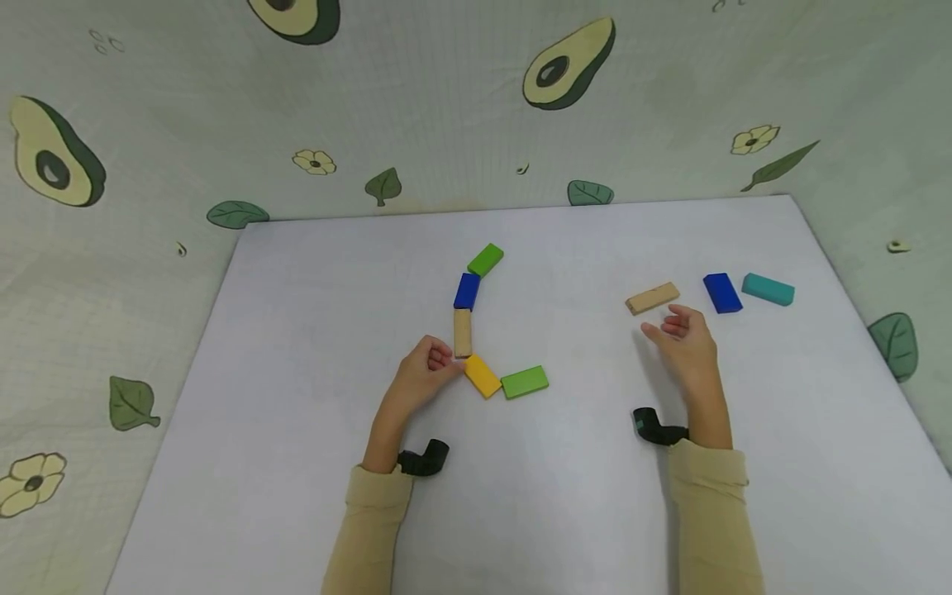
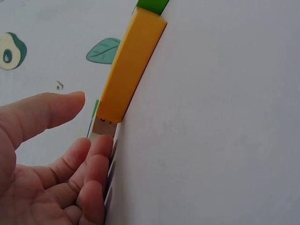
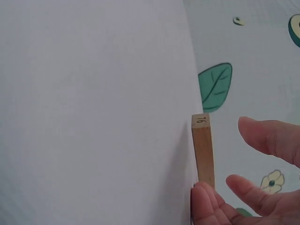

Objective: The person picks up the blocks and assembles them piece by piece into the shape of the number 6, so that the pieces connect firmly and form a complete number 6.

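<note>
My left hand (image 1: 424, 373) is beside a curved row of blocks, its thumb and fingers apart in the left wrist view and nothing between them. Closest to it are a yellow block (image 1: 483, 377) and a plain wooden block (image 1: 463, 333). A blue block (image 1: 467, 291) and a green block (image 1: 486, 259) continue the row away from me; a light green block (image 1: 525, 382) ends it on the right. Just short of another wooden block (image 1: 652, 298), marked 76 on its end (image 3: 200, 121), hovers my right hand (image 1: 684, 343), loosely bent and holding nothing.
Right of the wooden block lie a second blue block (image 1: 722, 293) and a teal block (image 1: 768, 289). All the blocks lie on a white table (image 1: 283, 355). Behind it hangs a cloth (image 1: 446, 107) printed with avocados and leaves. Each wrist wears a black camera mount.
</note>
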Tool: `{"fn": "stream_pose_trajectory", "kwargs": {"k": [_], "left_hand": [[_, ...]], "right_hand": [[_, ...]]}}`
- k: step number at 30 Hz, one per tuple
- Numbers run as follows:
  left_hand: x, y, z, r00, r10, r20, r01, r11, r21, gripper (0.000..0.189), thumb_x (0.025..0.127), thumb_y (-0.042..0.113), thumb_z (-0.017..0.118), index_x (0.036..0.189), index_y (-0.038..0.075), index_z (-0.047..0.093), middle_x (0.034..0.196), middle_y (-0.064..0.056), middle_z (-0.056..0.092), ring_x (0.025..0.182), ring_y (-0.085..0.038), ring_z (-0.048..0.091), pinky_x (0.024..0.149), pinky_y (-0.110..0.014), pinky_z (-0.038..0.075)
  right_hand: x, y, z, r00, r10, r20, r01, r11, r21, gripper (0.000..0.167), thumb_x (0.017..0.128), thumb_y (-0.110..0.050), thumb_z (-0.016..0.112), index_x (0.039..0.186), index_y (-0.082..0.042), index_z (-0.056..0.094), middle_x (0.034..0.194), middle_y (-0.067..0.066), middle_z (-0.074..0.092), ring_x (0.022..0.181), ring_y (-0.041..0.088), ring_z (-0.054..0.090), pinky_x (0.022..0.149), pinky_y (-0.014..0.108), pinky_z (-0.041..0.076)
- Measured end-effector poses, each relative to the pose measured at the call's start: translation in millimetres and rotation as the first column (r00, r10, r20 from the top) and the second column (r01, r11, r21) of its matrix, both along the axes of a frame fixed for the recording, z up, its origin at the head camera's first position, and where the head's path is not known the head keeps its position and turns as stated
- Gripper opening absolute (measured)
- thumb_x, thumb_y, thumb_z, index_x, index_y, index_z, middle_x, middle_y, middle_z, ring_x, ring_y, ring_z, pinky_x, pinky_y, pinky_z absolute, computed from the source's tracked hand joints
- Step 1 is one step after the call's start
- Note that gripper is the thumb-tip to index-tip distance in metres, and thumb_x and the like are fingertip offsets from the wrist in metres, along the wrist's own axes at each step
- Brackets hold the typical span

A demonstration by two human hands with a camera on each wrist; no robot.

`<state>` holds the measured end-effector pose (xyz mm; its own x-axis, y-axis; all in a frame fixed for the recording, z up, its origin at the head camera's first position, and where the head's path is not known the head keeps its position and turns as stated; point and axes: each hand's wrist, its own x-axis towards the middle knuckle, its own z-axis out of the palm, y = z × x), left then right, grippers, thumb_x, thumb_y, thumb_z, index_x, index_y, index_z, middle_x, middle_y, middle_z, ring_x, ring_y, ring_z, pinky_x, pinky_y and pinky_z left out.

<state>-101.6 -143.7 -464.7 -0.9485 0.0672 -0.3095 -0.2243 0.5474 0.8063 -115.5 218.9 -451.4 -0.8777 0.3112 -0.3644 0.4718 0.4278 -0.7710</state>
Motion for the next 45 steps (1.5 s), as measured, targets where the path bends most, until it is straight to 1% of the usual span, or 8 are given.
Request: {"fn": "stream_pose_trajectory", "kwargs": {"k": [4,10,16,21,25,31,35,45], "left_hand": [[-5.2,-0.3,-0.2,1.000,0.018,-0.001,-0.018,1.000,-0.005,0.033,0.084,0.027,0.068,0.105,0.007,0.052,0.092,-0.008,0.055,0.081,-0.018,0.050,0.071,-0.025,0.041],[-15.3,1.1,-2.4,0.999,0.035,-0.026,-0.035,0.999,0.012,0.036,0.085,0.027,0.066,0.111,0.006,0.051,0.094,-0.009,0.057,0.082,-0.020,0.051,0.072,-0.025,0.041],[-24.0,2.4,-5.2,0.999,0.036,-0.031,-0.036,0.999,0.020,0.041,0.086,0.026,0.066,0.119,0.008,0.051,0.094,-0.009,0.057,0.080,-0.019,0.050,0.071,-0.024,0.041],[-25.4,1.9,-5.5,0.999,0.039,-0.033,-0.038,0.999,0.020,0.040,0.085,0.023,0.067,0.119,0.009,0.052,0.092,-0.008,0.057,0.076,-0.017,0.049,0.069,-0.025,0.040],[-25.5,3.4,-5.2,0.999,0.037,-0.036,-0.037,0.999,0.015,0.040,0.085,0.021,0.067,0.119,0.008,0.052,0.090,-0.007,0.057,0.075,-0.016,0.048,0.068,-0.024,0.039],[-26.8,6.1,-5.7,0.998,0.037,-0.046,-0.037,0.999,0.009,0.039,0.085,0.020,0.067,0.118,0.007,0.053,0.088,-0.007,0.056,0.074,-0.016,0.048,0.066,-0.024,0.039],[-26.4,6.1,-6.2,0.998,0.034,-0.050,-0.034,0.999,0.009,0.038,0.085,0.020,0.066,0.118,0.007,0.053,0.088,-0.007,0.056,0.074,-0.016,0.048,0.067,-0.024,0.039],[-25.6,6.8,-4.3,0.998,0.037,-0.046,-0.036,0.999,0.023,0.037,0.086,0.018,0.066,0.118,0.006,0.053,0.087,-0.007,0.054,0.074,-0.016,0.047,0.067,-0.024,0.039]], "right_hand": [[-5.4,4.1,-2.9,1.000,-0.004,0.021,0.003,1.000,0.005,0.080,0.089,-0.047,0.054,0.148,-0.007,0.016,0.139,0.019,0.036,0.125,0.031,0.038,0.103,0.045,0.035],[-15.4,7.0,-4.5,0.999,0.034,0.021,-0.035,0.997,0.064,0.088,0.088,-0.046,0.057,0.147,-0.003,0.009,0.130,0.020,0.038,0.108,0.025,0.042,0.084,0.031,0.038],[-23.6,8.1,-5.3,0.998,0.068,0.019,-0.069,0.989,0.129,0.095,0.087,-0.044,0.058,0.147,0.003,0.001,0.117,0.021,0.041,0.095,0.028,0.042,0.075,0.032,0.036],[-27.7,7.7,-5.0,0.995,0.079,0.055,-0.087,0.981,0.176,0.098,0.086,-0.049,0.058,0.147,0.003,0.001,0.109,0.019,0.042,0.090,0.028,0.043,0.068,0.032,0.036],[-29.6,8.0,-5.1,0.994,0.085,0.062,-0.097,0.974,0.205,0.099,0.085,-0.051,0.058,0.146,0.004,0.004,0.110,0.021,0.043,0.090,0.030,0.044,0.067,0.032,0.037],[-33.1,6.0,-5.4,0.995,0.057,0.083,-0.073,0.975,0.208,0.100,0.084,-0.050,0.060,0.147,0.003,0.003,0.121,0.027,0.043,0.098,0.034,0.046,0.076,0.040,0.043],[-33.4,3.8,-2.7,0.995,0.049,0.088,-0.067,0.975,0.214,0.097,0.085,-0.047,0.061,0.146,0.004,0.005,0.121,0.027,0.043,0.100,0.035,0.045,0.079,0.043,0.043],[-32.6,5.1,0.1,0.991,0.085,0.101,-0.106,0.968,0.226,0.094,0.086,-0.045,0.060,0.145,0.005,0.007,0.117,0.025,0.043,0.095,0.033,0.045,0.070,0.036,0.040]]}}
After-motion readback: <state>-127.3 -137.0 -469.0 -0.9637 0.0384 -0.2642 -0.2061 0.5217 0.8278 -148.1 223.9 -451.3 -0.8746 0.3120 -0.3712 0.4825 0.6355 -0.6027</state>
